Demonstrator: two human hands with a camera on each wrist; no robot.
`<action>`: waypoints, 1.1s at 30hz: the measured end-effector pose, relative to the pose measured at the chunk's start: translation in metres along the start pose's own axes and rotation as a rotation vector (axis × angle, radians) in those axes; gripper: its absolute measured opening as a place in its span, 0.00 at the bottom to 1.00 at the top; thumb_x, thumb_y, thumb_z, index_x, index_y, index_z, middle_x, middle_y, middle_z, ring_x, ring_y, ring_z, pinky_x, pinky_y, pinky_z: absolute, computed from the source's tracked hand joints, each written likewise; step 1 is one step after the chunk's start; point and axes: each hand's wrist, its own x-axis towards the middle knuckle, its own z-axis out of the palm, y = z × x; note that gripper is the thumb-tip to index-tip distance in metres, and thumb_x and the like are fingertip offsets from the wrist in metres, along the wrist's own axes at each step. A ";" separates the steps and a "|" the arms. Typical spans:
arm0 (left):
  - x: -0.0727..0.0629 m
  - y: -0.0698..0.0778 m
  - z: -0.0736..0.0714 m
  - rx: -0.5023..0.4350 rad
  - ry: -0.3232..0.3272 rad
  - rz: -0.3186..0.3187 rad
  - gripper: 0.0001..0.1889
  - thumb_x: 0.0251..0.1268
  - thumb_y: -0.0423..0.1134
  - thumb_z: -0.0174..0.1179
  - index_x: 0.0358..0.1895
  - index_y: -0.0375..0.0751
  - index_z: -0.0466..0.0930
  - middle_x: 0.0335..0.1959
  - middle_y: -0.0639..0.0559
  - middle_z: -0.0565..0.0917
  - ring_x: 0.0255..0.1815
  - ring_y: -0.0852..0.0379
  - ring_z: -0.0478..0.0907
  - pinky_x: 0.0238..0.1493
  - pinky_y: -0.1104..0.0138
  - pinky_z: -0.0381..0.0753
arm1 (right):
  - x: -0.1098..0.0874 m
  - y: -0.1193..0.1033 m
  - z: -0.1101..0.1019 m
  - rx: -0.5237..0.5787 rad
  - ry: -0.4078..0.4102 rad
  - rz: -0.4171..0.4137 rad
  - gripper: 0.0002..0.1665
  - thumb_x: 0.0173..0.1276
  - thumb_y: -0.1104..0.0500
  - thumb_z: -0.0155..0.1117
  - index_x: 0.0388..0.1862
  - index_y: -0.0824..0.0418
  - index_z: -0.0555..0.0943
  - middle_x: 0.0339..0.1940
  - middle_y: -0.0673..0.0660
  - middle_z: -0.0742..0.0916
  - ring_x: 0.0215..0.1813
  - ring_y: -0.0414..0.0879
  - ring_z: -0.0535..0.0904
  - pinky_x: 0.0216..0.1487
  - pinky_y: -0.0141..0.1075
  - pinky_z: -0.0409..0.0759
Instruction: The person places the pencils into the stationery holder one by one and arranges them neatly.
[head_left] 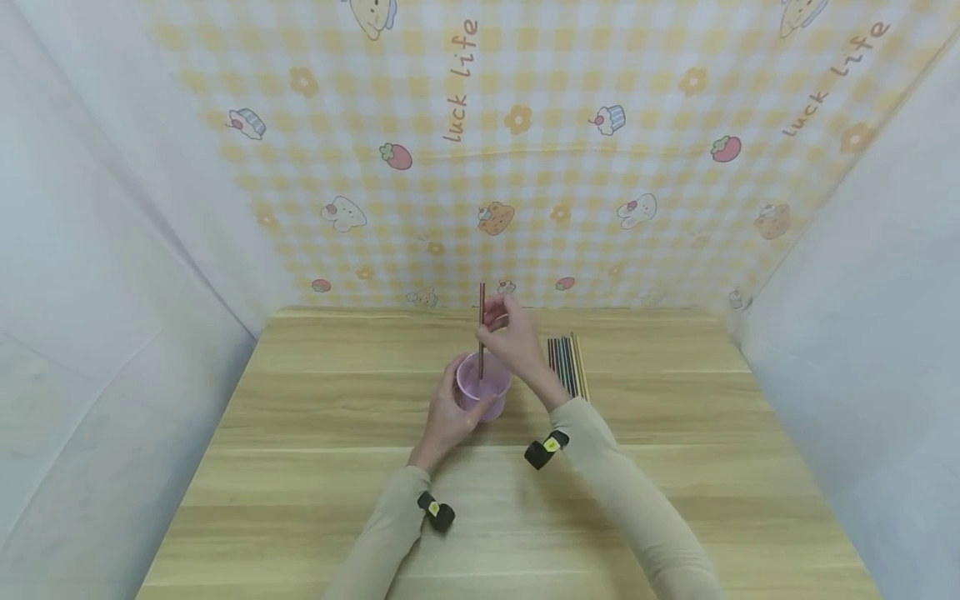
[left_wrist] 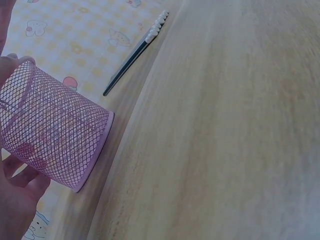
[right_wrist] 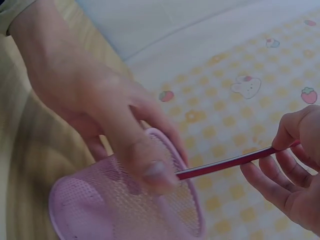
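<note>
My left hand [head_left: 448,417] grips a pink mesh pen holder [left_wrist: 60,125], fingers and thumb round its sides near the rim. In the right wrist view, the holder [right_wrist: 90,200] appears tilted, with the left thumb across its front. Above its mouth, my right hand [head_left: 517,337] pinches a slim pair of dark red chopsticks [right_wrist: 225,164] between thumb and fingers. The chopsticks [head_left: 482,333] stand nearly upright in the head view, their lower ends inside the holder's mouth. The holder's bottom inside is hidden in the wrist views.
Right of the holder, a row of several chopsticks [head_left: 567,364], black, blue and yellowish, lies on the wooden table [head_left: 337,500]. In the left wrist view they show edge-on as dark sticks [left_wrist: 130,62] with pale ends. A yellow checked cloth [head_left: 420,192] hangs behind the table.
</note>
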 end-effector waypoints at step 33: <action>0.000 0.007 0.001 -0.044 0.011 -0.015 0.46 0.54 0.28 0.73 0.76 0.30 0.58 0.71 0.31 0.70 0.71 0.33 0.70 0.71 0.43 0.74 | -0.024 0.024 0.030 -0.123 -0.099 0.123 0.14 0.60 0.72 0.69 0.45 0.68 0.79 0.37 0.63 0.87 0.39 0.53 0.86 0.40 0.32 0.89</action>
